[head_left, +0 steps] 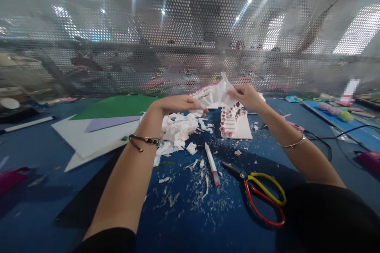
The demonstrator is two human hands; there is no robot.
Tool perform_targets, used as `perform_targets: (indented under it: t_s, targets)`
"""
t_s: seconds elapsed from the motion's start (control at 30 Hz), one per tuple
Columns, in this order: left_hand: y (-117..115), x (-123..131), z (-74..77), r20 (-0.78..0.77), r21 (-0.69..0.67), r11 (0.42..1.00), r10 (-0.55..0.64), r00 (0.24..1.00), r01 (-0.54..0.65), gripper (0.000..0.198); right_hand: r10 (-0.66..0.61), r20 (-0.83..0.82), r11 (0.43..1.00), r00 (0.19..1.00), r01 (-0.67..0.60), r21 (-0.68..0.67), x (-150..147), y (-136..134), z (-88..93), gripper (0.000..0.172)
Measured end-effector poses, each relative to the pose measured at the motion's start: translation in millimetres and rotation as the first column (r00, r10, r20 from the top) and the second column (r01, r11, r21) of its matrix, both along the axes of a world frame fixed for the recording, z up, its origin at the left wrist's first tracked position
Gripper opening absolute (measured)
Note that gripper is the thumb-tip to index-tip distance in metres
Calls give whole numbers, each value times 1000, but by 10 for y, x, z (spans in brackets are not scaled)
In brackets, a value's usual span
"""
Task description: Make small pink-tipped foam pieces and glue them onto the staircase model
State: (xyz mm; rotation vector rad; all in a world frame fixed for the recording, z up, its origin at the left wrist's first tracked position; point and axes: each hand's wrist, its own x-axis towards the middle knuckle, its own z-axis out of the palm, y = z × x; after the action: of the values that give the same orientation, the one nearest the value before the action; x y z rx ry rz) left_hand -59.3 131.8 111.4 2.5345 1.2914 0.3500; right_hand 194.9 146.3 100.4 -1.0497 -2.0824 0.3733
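My left hand [190,104] and my right hand [245,95] stretch a thin white sheet of paper [218,95] between them, fingers pinched on its two ends. The sheet is creased, with a peak rising near my right hand. Behind and below it lies a white arch-shaped craft piece [230,122], its edges dotted with pink and dark red bits; the sheet hides part of it. Below my left hand is a heap of torn white paper scraps [178,130]. A white and pink pen [212,164] and open scissors [255,193] with yellow and red handles lie nearer to me.
Green, lilac and white sheets [113,108] lie at the left, with a black sheet [89,189] in front. Small paper bits litter the blue table [184,221]. At right are a pink corded tool [297,127] and a light-blue board [326,118]. A perforated metal screen [190,27] stands behind.
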Motion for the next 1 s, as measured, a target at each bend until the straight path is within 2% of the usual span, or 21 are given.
perform_targets:
  t_s: [0.1,0.17,0.33,0.47,0.57,0.67,0.77,0.83,1.0]
  targets:
    - [-14,58,-1,102,-215,966,-123,987,142,40,31,21,999,999,-30,-28,-59,-53,-24,39]
    - [-32,145,-8,158,-239,957,-129,979,164,42,35,42,999,999,-34,-32,-90,-109,-35,39]
    - [-51,323,-52,353,-175,975,-69,933,138,36,17,47,998,999,-20,52,-68,-215,4,38]
    - [-37,287,-29,463,-56,995,-50,885,86,35,-20,17,989,1000,17,149,65,-263,101,35]
    - [-52,199,30,451,-5,996,-72,890,84,34,-53,158,984,986,24,178,170,-316,172,35]
    - [-73,135,75,430,-14,997,-60,901,73,33,-71,354,983,932,5,185,221,-365,210,35]
    - [-105,150,96,335,-33,999,-22,942,35,38,-57,357,981,933,-15,195,208,-393,215,32]
    - [-153,213,109,255,-13,999,-36,966,40,43,-24,330,982,944,-40,187,176,-412,210,28]
    - [-363,458,159,203,-14,983,-178,963,185,66,55,444,987,894,-117,113,68,-512,188,20]
